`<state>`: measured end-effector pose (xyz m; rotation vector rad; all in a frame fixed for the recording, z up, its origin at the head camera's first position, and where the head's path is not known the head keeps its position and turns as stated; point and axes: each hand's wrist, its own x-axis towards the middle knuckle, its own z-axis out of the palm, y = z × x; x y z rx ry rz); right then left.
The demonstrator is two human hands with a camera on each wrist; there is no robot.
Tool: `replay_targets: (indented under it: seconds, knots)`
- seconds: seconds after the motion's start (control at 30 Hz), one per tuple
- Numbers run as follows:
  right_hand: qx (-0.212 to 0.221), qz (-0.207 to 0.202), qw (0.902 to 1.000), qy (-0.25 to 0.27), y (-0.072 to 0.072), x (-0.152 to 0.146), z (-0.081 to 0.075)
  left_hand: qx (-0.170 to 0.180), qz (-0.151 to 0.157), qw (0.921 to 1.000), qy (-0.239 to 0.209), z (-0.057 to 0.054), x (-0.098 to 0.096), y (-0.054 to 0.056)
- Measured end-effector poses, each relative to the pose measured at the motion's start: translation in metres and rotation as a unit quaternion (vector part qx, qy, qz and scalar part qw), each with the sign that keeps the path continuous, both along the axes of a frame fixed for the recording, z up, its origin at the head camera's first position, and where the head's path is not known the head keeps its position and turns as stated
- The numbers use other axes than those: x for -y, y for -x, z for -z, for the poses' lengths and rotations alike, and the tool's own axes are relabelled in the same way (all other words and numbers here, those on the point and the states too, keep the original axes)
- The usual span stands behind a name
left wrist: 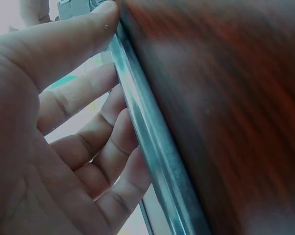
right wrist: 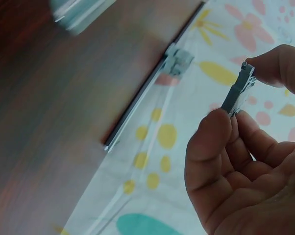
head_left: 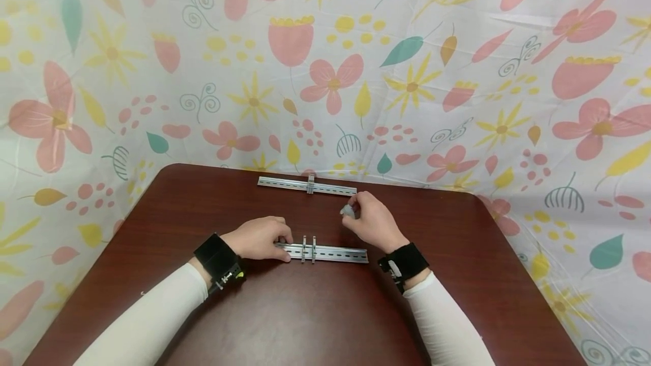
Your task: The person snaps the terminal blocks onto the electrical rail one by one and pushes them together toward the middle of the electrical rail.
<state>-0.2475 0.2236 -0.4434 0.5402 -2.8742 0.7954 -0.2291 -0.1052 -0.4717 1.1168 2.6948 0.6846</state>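
Observation:
A slotted metal DIN rail [head_left: 341,253] lies on the table, with two small grey clips [head_left: 308,249] standing across it left of its middle. My left hand [head_left: 260,238] grips this rail by its left end, thumb on the near edge and fingers along the far one; the left wrist view shows the rail [left wrist: 152,132] running past the fingertips. Between thumb and fingers, my right hand [head_left: 373,220] pinches a small flat grey terminal block [right wrist: 239,89], held above the table between the two rails. Its fine details are too small to read.
A second DIN rail [head_left: 330,188] lies at the table's back edge with grey blocks [head_left: 311,183] mounted near its middle. Behind the dark brown table [head_left: 305,309] hangs a flower-printed cloth [head_left: 325,72].

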Motion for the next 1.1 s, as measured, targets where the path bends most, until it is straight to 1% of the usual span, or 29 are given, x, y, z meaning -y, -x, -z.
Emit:
replay_targets:
  seconds: [0.17, 0.33, 0.4, 0.47, 0.57, 0.63, 0.7, 0.77, 0.83, 0.93, 1.1]
  knots:
    - [0.003, -0.018, 0.9998, 0.012, 0.000, 0.014, -0.004, 0.033, 0.001, 0.9993, -0.015, -0.001, 0.001, 0.002]
    - [-0.001, -0.039, 0.9991, 0.019, 0.001, 0.028, -0.008, 0.053, -0.004, 0.9980, -0.034, -0.004, 0.001, 0.003]
    - [-0.003, -0.047, 0.9987, 0.020, 0.001, 0.034, -0.008, 0.059, -0.008, 0.9973, -0.043, -0.003, 0.002, 0.004]
    - [-0.008, -0.056, 0.9982, 0.019, 0.000, 0.039, -0.009, 0.061, -0.015, 0.9968, -0.051, 0.000, 0.002, 0.006]
    - [-0.012, -0.072, 0.9972, 0.019, -0.003, 0.047, -0.009, 0.054, -0.025, 0.9962, -0.064, 0.004, 0.003, 0.010]
    - [-0.015, -0.081, 0.9964, 0.017, -0.004, 0.051, -0.008, 0.052, -0.040, 0.9944, -0.082, 0.006, 0.002, 0.012]
    - [-0.018, -0.094, 0.9953, 0.015, -0.005, 0.056, -0.008, 0.061, -0.061, 0.9902, -0.110, 0.004, 0.002, 0.012]
    - [-0.022, -0.107, 0.9940, 0.012, -0.007, 0.061, -0.008, 0.079, -0.085, 0.9827, -0.144, 0.002, 0.002, 0.012]
    - [-0.029, -0.120, 0.9923, 0.009, -0.009, 0.066, -0.008, 0.095, -0.101, 0.9748, -0.175, -0.001, 0.002, 0.012]
    - [-0.039, -0.138, 0.9896, 0.001, -0.012, 0.073, -0.006, 0.108, -0.110, 0.9663, -0.206, -0.003, 0.002, 0.011]
    - [-0.060, -0.157, 0.9857, -0.012, -0.017, 0.081, -0.005, 0.114, -0.117, 0.9591, -0.231, -0.006, 0.001, 0.010]
